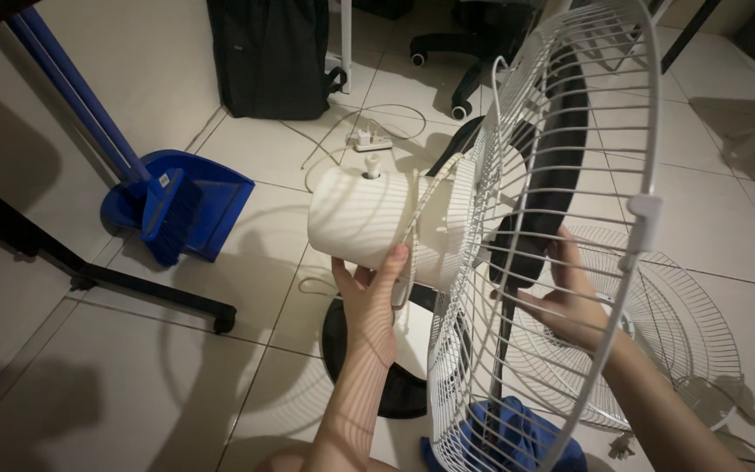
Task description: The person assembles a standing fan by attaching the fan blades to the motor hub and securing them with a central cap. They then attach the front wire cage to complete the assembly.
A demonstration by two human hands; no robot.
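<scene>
— What do we have in our hands?

— Our left hand is cupped under the fan's white motor housing, fingers curled up against its near side, thumb on the edge where the housing meets the rear grille. So it grips the housing from below.

— And the right?

— Our right hand is inside the grille, behind the wires, fingers spread and pressed on a black blade. We see it touching the blade (whether the fingers wrap round it, we cannot tell through the wires).

— Where is the fan itself?

— In the middle of the scene, held tilted over the tiled floor, with the grille facing right and towards us. Its black round base sits on the floor just below our left forearm.

— What lies around it?

— A second grille lies flat on the floor to the right, just behind our right wrist. A blue cloth is at the near edge, under the held grille. To the left, a blue dustpan with a brush stands against the wall, well apart from the fan. Farther off, a white power strip with its cable lies on the tiles, a black backpack stands beyond it, and a chair base on castors is at the far side.
</scene>
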